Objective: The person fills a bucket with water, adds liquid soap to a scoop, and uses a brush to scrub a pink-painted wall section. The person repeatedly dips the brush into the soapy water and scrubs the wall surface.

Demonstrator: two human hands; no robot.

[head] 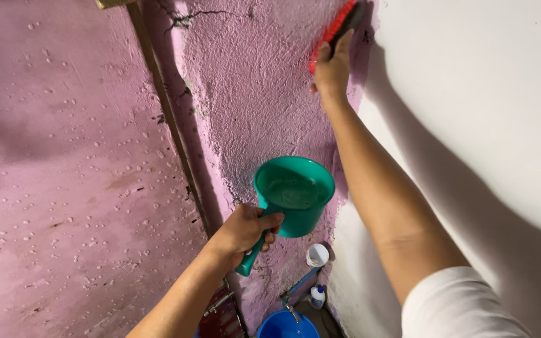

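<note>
left hand [243,229] grips green dipper [293,194] | right hand [332,70] presses red brush [335,31] at wall corner

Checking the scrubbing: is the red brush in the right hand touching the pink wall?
Touching. The head view shows the right hand pressing the red brush flat on the pink wall, with no gap visible.
</note>
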